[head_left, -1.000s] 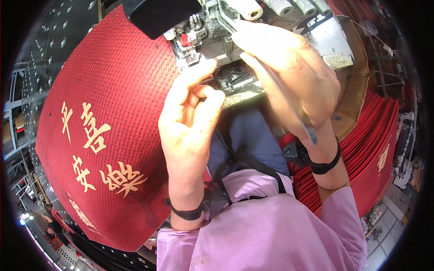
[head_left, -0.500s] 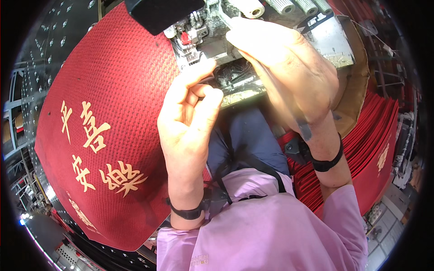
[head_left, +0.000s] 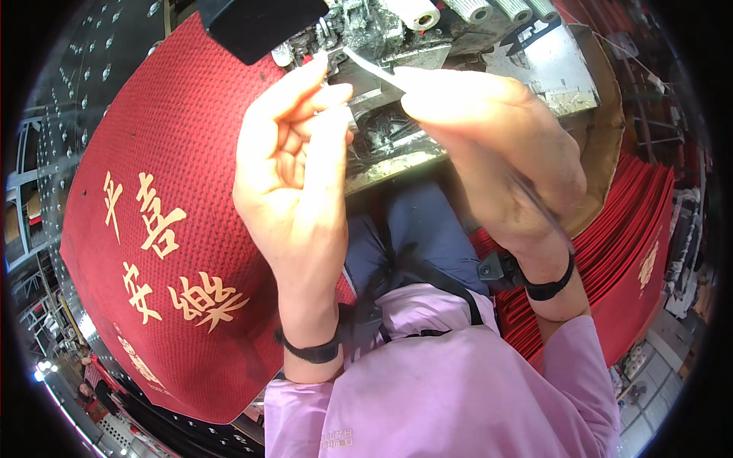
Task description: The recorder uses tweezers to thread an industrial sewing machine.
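My right hand is closed around slim metal tweezers. Their bent, pale tip points left at the metal workings of a sewing machine, and the back end sticks out behind the hand. My left hand is beside the workings, palm up. Its thumb and curled fingers are drawn together near the needle area; anything pinched there is too small to make out. Bright glare washes out the fingertips of both hands. Below the hands, an open recess of the machine holds dark scraps.
A large red textured mat with gold characters spreads along the left. Stacked red mats lie at the right, below a cardboard box edge. A black housing overhangs the machine, and pale ribbed rollers line its back.
My left hand has shifted left and slightly up. My right hand has turned and lowered, bringing the tweezers' bent tip into plain sight between the hands.
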Demonstrator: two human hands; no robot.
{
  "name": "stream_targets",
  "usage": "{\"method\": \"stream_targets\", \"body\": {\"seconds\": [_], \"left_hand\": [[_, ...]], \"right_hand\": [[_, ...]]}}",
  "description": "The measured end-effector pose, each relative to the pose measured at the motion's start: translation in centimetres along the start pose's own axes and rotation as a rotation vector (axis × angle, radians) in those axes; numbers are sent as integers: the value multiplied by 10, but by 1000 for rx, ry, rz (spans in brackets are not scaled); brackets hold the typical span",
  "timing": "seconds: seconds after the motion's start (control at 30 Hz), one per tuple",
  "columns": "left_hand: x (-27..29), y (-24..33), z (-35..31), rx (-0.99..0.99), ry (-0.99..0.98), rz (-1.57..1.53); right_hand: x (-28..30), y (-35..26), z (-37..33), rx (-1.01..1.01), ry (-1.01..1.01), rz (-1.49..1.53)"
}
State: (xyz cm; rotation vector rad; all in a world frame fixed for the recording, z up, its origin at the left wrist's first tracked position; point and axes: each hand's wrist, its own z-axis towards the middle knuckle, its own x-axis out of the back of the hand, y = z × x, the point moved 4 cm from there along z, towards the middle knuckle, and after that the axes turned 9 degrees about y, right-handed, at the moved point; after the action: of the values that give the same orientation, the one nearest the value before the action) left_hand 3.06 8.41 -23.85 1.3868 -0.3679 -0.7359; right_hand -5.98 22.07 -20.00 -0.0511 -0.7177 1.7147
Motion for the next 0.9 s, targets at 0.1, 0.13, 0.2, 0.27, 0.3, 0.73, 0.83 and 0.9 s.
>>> {"method": "stream_targets", "body": {"seconds": [0.1, 0.13, 0.2, 0.27, 0.3, 0.73, 0.83, 0.9], "left_hand": [[-11, -6, 12, -64, 33, 0], [-14, -7, 15, -73, 24, -10], [-18, -11, 17, -16, 7, -68], [-21, -15, 16, 57, 8, -126], [-23, -17, 16, 70, 15, -172], [-33, -24, 11, 208, 19, -470], [-33, -25, 9, 284, 63, -537], [-33, -25, 9, 274, 91, -477]], "right_hand": [[6, -1, 0, -148, 23, 118], [7, -1, 0, -199, 31, 138], [9, -1, -1, -280, 46, 197], [10, 0, -2, -342, 58, 275], [10, 0, -2, -348, 51, 282], [5, 6, -2, -481, 57, 357], [5, 8, -4, -517, 61, 379], [5, 9, -6, -540, 49, 385]]}}
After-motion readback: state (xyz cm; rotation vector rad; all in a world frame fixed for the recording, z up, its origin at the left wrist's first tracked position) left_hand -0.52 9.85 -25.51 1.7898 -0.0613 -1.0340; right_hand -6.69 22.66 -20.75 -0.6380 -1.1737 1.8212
